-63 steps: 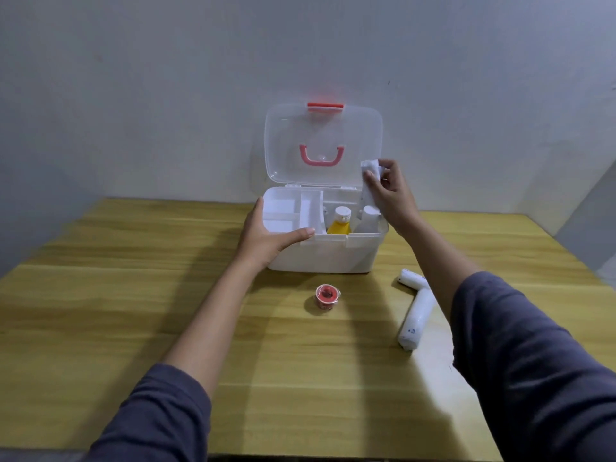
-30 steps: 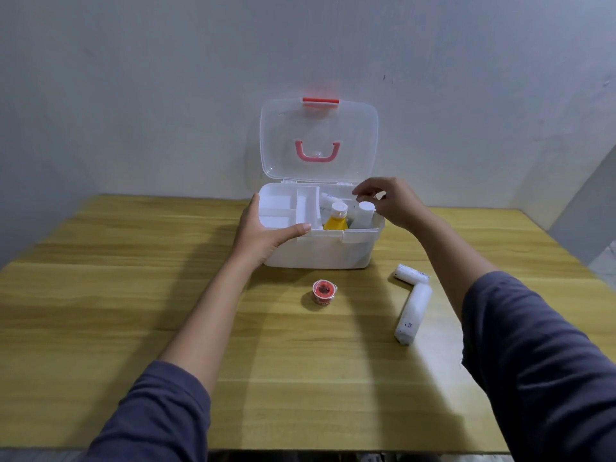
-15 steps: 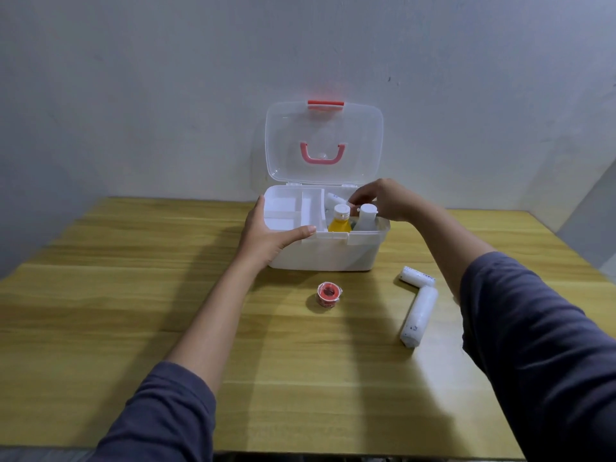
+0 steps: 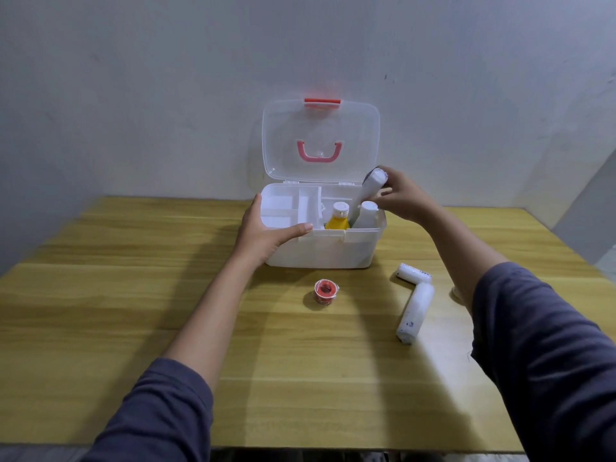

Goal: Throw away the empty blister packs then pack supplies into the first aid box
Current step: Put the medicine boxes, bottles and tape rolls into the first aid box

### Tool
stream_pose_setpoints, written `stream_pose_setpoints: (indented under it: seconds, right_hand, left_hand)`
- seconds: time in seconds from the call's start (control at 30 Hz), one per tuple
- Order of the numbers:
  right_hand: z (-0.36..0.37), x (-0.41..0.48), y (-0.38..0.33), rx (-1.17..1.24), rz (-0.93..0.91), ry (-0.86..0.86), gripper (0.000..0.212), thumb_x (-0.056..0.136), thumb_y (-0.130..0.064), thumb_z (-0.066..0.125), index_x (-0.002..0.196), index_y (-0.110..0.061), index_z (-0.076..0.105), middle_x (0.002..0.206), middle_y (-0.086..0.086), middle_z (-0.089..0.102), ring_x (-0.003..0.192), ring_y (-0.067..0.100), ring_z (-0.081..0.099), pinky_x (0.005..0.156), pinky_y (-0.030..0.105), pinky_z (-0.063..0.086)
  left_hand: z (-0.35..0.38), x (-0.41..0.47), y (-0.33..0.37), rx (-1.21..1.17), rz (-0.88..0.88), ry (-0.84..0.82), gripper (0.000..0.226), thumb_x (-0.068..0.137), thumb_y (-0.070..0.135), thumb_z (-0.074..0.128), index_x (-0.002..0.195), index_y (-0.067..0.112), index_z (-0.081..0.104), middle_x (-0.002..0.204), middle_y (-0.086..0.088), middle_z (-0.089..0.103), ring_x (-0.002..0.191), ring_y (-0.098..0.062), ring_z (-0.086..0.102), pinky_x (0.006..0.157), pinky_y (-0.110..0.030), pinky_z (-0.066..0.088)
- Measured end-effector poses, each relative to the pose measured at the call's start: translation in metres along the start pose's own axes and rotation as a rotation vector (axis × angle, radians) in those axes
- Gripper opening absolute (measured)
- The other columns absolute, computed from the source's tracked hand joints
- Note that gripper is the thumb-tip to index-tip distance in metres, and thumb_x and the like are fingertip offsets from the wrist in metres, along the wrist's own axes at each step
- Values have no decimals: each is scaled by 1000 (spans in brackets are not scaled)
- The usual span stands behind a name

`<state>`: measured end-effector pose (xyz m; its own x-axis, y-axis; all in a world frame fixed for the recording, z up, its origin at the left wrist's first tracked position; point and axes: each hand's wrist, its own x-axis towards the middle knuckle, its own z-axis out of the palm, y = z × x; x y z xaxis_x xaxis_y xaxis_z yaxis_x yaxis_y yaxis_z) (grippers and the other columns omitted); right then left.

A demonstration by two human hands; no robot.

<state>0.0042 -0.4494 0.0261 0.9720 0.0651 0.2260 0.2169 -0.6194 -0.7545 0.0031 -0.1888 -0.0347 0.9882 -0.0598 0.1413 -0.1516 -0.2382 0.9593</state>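
Now R hand [image 4: 401, 198] lifted, gripping white tube [image 4: 370, 186]; L hand [image 4: 266, 233] still clasps box [image 4: 333, 251].

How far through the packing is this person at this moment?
Done: no blister packs in view; a yellow bottle and a white bottle stand in the open box. In hand: the right hand holds a white roll tilted over the box, while the left hand steadies its front rim. Left: the tape and two white rolls on the table.

White box [image 4: 320, 251], pink handle [image 4: 319, 151], yellow bottle [image 4: 337, 223], wood-grain table [image 4: 133, 295].
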Motion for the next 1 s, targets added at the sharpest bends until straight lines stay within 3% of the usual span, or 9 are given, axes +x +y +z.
stream_pose_setpoints:
  seconds: [0.1, 0.17, 0.3, 0.4, 0.53, 0.67, 0.77, 0.87, 1.0]
  right_hand:
    - [-4, 1, -2, -63, 10, -12, 21, 78, -17, 67, 99, -16, 62, 99, 5, 65, 87, 11, 56, 78, 29, 45]
    - [-6, 1, -6, -44, 14, 4, 17, 85, -25, 61, 101, -19, 63, 94, 0, 63, 85, 11, 55, 75, 24, 43]
    - [-12, 3, -10, -42, 25, -22, 10, 88, -21, 54, 83, -23, 63, 83, -1, 60, 73, 11, 52, 68, 25, 40]
    - [-12, 2, -5, -132, 32, -52, 15, 80, -13, 63, 94, -11, 58, 82, 7, 57, 71, 17, 48, 66, 30, 41]
    - [-8, 0, -2, -187, -20, 0, 30, 76, -11, 69, 99, -22, 52, 87, 6, 57, 67, 19, 49, 58, 25, 41]
    - [-8, 0, 1, -293, -50, 16, 18, 85, -24, 62, 101, -17, 67, 97, 4, 62, 79, 19, 58, 71, 29, 46]
    - [-5, -2, 3, -369, -102, 13, 18, 86, -18, 61, 99, -12, 72, 103, 8, 61, 81, 19, 57, 81, 32, 48]
    - [-4, -6, -2, -405, -101, 1, 21, 83, -7, 60, 100, -9, 72, 102, 10, 59, 79, 20, 57, 84, 35, 50]
    - [-8, -25, -12, -305, -29, 59, 22, 85, -21, 63, 105, -14, 67, 103, 4, 59, 87, 17, 59, 79, 29, 47]
  left_hand:
    - [0, 0, 0, 0, 4, -1, 115, 37, 60, 87, 140, 24, 53, 143, 0, 61, 133, -22, 57, 113, -45, 48]
    - [0, 1, -1, 0, -1, 0, 117, 36, 61, 87, 142, 24, 51, 144, 0, 60, 134, -22, 56, 113, -46, 48]
    - [1, 2, -2, -2, 14, 2, 115, 36, 60, 87, 141, 25, 53, 142, 1, 60, 132, -21, 57, 112, -45, 49]
    - [1, 3, -3, -10, 13, 5, 115, 36, 60, 86, 140, 25, 53, 142, 1, 61, 131, -21, 58, 112, -44, 49]
    - [1, 5, -5, -11, 5, 6, 118, 36, 61, 87, 142, 25, 52, 144, 0, 60, 133, -21, 57, 113, -46, 48]
    - [1, 6, -6, -9, 2, 2, 119, 36, 61, 87, 143, 25, 51, 145, 0, 58, 135, -21, 56, 114, -46, 47]
    - [0, 7, -8, 0, -1, -5, 122, 36, 63, 87, 146, 26, 48, 148, 1, 56, 137, -21, 53, 115, -45, 46]
    - [-1, 7, -7, 6, -18, -14, 130, 33, 66, 88, 149, 24, 45, 151, 0, 53, 140, -21, 51, 117, -45, 45]
    - [-3, 5, -1, 21, -48, -38, 138, 29, 70, 90, 150, 22, 43, 153, -1, 52, 141, -22, 50, 116, -47, 45]
